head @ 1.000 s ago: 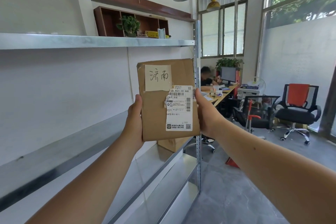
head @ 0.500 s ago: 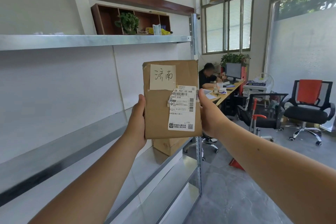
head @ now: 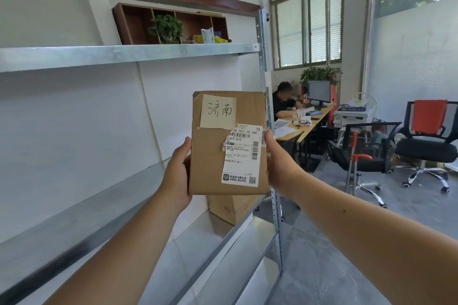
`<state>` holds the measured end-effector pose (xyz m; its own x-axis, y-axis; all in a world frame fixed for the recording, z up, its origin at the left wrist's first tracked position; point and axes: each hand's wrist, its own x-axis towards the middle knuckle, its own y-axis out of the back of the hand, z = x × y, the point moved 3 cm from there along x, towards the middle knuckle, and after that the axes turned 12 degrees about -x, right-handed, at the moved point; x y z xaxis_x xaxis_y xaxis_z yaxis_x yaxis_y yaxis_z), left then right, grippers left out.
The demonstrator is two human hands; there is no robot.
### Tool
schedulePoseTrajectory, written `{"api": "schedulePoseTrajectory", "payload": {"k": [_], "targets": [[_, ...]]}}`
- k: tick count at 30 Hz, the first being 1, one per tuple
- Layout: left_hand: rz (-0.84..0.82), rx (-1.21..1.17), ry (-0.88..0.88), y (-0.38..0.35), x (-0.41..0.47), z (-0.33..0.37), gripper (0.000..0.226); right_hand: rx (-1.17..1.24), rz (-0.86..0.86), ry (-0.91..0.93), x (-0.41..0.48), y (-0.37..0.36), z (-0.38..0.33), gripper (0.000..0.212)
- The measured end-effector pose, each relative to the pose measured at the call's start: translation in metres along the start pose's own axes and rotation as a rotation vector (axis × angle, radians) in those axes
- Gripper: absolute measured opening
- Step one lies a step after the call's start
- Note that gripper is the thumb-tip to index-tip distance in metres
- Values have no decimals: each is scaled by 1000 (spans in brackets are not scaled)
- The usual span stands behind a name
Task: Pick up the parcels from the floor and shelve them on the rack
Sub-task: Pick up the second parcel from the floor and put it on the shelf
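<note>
Parcel [head: 228, 143] barely shifted; both hands' fingers clasp it before metal rack [head: 128, 53]; office behind.

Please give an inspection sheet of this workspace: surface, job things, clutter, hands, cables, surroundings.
Surface: galvanised grey metal rack; its middle shelf carries one small brown cardboard box near the far post.
Job's things: flat brown cardboard parcel, held upright in front of the rack, with a cream handwritten note and a white printed shipping label.
Clutter: nothing seen on the rack besides the box.
Hands: left hand grips the parcel's left edge, right hand its right edge.
Cables: nothing seen.
Surroundings: a seated person at a long wooden desk, black office chair with an orange back, dark wooden wall cabinet.
</note>
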<state>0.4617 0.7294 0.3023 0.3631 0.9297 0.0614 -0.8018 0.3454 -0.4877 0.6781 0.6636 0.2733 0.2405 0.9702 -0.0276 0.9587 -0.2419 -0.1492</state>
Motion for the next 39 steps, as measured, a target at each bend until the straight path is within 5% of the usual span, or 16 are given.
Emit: {"api": "schedulePoseTrajectory", "payload": {"k": [13,18,30,39], "targets": [[-74,64,40,45,119,13,50,5,91,-21,109,-23,7,84],[-79,91,44,50,150,7,48,-12,124,-51,136,-21,20,107],[-24,187,-20,25,203,0,52,61,151,-80,183,6,10,88],[-70,369,-34,-5,247,24,34,192,66,-155,206,25,-11,74]]}}
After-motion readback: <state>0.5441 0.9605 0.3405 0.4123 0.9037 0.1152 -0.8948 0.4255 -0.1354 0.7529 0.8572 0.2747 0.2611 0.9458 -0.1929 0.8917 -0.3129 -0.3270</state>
